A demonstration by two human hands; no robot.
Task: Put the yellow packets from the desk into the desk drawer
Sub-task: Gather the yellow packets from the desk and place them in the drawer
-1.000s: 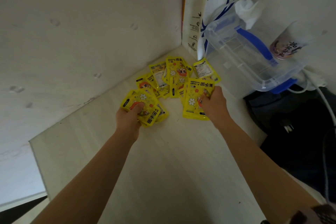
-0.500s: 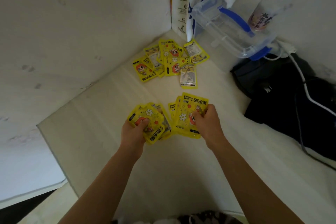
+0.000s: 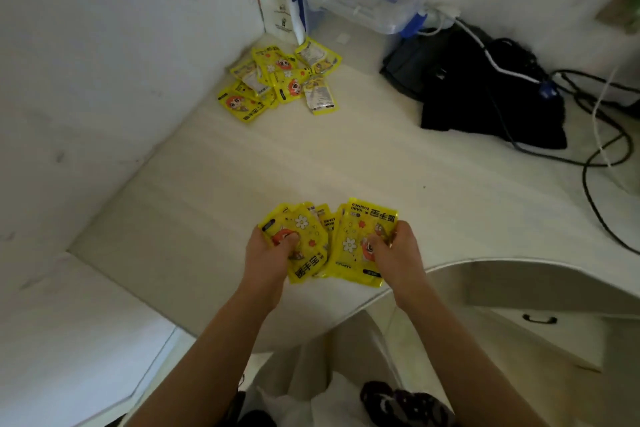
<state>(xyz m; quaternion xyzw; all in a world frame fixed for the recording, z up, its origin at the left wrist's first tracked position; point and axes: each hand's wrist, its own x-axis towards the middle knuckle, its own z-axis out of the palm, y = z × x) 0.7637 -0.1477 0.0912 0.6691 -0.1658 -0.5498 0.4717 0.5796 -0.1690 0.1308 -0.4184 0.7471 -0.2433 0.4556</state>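
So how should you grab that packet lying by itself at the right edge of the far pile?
Judging by its pose, pinch the white-faced packet by its near short edge, coming from the front right. It lies flat, mostly clear of the yellow pile, and that end points toward open desk, so nothing blocks the fingers.

Both hands hold fanned packets above the desk (image 3: 207,191) at its near edge, left hand (image 3: 268,258) beside right hand (image 3: 398,253). At eleven o'clock, the loose packets (image 3: 280,80) sit in the far corner; the bag (image 3: 485,87) lies at one o'clock, the drawer (image 3: 540,326) at four.
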